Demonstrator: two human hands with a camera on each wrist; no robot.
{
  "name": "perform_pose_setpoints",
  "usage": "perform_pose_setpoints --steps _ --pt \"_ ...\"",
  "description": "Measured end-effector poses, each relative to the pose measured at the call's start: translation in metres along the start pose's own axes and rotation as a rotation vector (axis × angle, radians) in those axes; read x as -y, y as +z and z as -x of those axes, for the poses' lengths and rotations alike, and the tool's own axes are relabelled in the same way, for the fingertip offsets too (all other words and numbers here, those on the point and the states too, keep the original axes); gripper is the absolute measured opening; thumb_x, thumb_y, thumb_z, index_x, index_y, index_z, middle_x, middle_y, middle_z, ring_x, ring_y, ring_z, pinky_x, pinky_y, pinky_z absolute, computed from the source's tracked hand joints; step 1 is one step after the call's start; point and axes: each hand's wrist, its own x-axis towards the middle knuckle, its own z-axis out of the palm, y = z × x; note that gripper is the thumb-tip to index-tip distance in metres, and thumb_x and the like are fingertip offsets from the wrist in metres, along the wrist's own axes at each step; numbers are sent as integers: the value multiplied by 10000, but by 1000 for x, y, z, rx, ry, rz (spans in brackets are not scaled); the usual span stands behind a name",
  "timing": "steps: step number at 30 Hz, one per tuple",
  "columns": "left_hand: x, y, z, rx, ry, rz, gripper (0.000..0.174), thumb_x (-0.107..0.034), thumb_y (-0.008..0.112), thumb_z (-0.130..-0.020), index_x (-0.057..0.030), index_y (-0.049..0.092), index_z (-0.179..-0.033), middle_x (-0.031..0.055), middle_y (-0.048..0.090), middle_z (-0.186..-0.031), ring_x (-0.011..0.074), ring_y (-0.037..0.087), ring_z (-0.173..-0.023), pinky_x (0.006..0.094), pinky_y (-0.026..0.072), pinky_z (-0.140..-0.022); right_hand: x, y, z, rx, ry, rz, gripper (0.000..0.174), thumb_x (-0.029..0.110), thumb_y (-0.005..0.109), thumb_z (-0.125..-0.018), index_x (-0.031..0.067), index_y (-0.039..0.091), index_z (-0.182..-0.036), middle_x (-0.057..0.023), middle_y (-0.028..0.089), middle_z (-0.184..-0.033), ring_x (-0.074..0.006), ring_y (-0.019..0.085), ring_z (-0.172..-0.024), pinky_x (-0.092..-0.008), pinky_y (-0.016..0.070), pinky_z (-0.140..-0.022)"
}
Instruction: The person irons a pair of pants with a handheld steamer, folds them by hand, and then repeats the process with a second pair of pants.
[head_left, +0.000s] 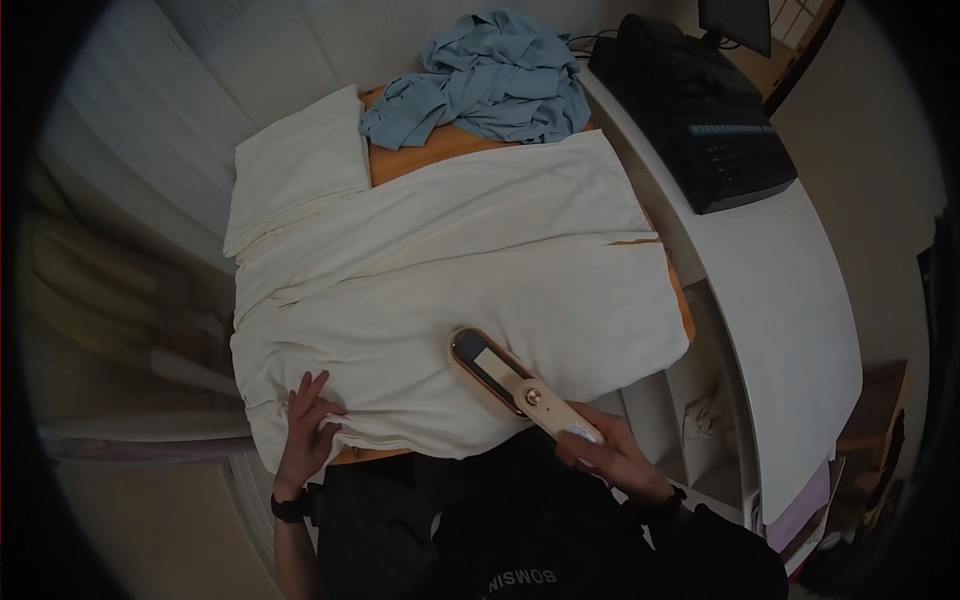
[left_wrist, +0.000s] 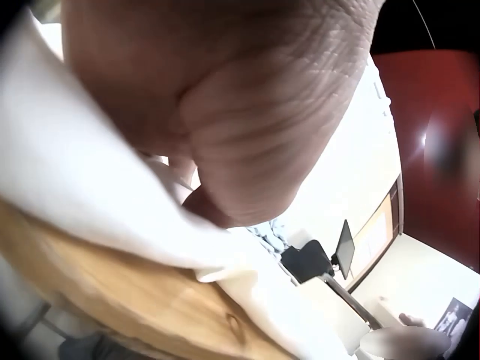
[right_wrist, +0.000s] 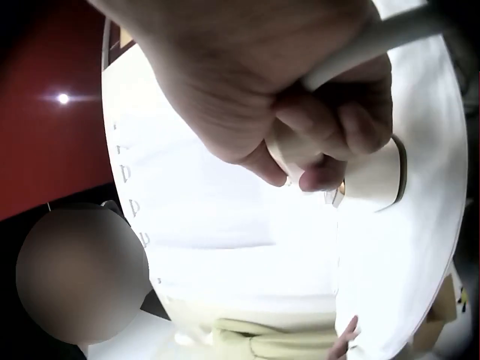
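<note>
A white cloth (head_left: pixel 420 280) with creases lies over a wooden board, hanging past its front edge. My right hand (head_left: pixel 610 450) grips the handle of a handheld steam iron (head_left: pixel 500 375), cream with gold trim. The iron's long head lies over the front middle of the cloth, angled away to the left. In the right wrist view, fingers wrap the handle, and a pale cord (right_wrist: pixel 375 45) runs out beside the hand. My left hand (head_left: pixel 310 430) rests at the cloth's front left edge, its fingers spread; in the left wrist view the palm hides most of the fingers.
A folded white cloth (head_left: pixel 300 165) sits at the back left, and a crumpled blue garment (head_left: pixel 500 85) at the back. To the right, a white curved desk (head_left: pixel 790 320) carries a black keyboard-like machine (head_left: pixel 700 120). Curtains (head_left: pixel 130 130) hang on the left. The board's wooden edge (left_wrist: pixel 172 300) shows below the cloth.
</note>
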Motion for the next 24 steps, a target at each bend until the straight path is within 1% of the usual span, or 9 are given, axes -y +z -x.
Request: perform_pose_setpoints --steps 4,6,9,11,13,14,16,20,24 --pt "3 -5 7 -95 -5 55 324 74 650 -781 -139 691 -1021 85 390 -1585 390 224 -1519 601 160 -1207 10 -34 6 -438 -109 -17 488 262 611 -976 24 532 -1395 24 544 -762 -38 485 -680 -203 335 -564" --pt "-6 -12 6 -72 15 144 334 75 659 -792 -132 682 -1054 97 396 -1579 385 241 -1514 569 181 -1211 19 -33 4 -697 -214 -61 453 257 605 -974 36 532 -1363 36 509 -740 -22 434 -626 -205 288 -508" --pt "-36 -26 -22 -28 15 299 347 31 683 -822 -113 667 -1137 121 397 -1573 388 250 -1508 521 224 -1210 22 -19 -14 -790 -382 34 465 262 601 -975 52 502 -1378 36 500 -736 -21 422 -597 -201 274 -490" --pt "-62 -27 -56 -36 -34 383 360 -14 697 -841 -102 662 -1189 132 392 -1573 395 243 -1507 505 247 -1205 35 -5 -15 -700 -383 2 480 260 606 -970 59 487 -1389 31 503 -738 -22 405 -581 -198 287 -494" --pt "-72 -16 -99 -161 179 -102 508 -239 705 -907 -92 569 -1375 148 316 -1609 399 188 -1522 555 226 -1199 51 15 -26 -546 -368 -33 445 254 606 -974 60 513 -1364 30 511 -748 -19 397 -593 -192 282 -499" --pt "-63 -5 -117 -167 188 -107 508 -239 705 -907 -92 569 -1375 148 316 -1609 399 188 -1522 555 226 -1199 61 24 -37 -423 -359 -82 419 263 605 -976 68 530 -1338 32 504 -745 -15 366 -557 -191 256 -481" --pt "-49 16 -155 -129 -26 -195 656 -465 637 -933 -213 450 -1509 141 214 -1650 398 135 -1531 629 178 -1186 80 38 -64 -195 -313 -113 385 285 605 -980 76 557 -1300 37 493 -752 -14 335 -544 -191 232 -481" --pt "-41 31 -146 -2 -30 -264 709 -562 666 -881 -343 433 -1514 114 155 -1674 411 69 -1539 678 88 -1178 87 61 -124 36 -296 -38 379 337 607 -985 83 585 -1265 49 476 -766 -20 334 -616 -199 246 -526" --pt "-34 22 -113 75 46 -188 700 -567 677 -876 -349 454 -1502 98 129 -1682 405 62 -1542 676 87 -1180 78 53 -150 104 -248 19 421 396 609 -975 63 596 -1232 51 499 -778 -22 341 -634 -206 257 -538"
